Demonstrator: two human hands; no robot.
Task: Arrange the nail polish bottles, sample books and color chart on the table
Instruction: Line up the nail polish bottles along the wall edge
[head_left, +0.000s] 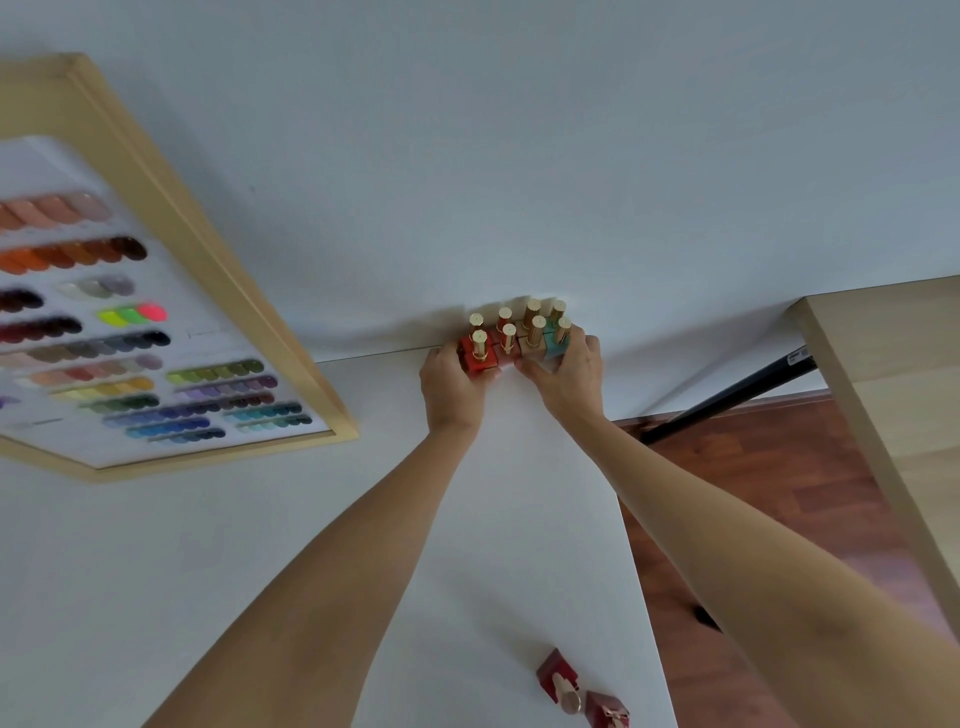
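A white table meets a white wall, with wooden floor to the right of the arms. Between the two hands stands a cluster of gold-capped nail polish bottles at the table's far edge. The left hand grips the red bottles; the right hand clasps the teal end. Left of both hands leans the framed color chart. Two dark red bottles lie near the right forearm.
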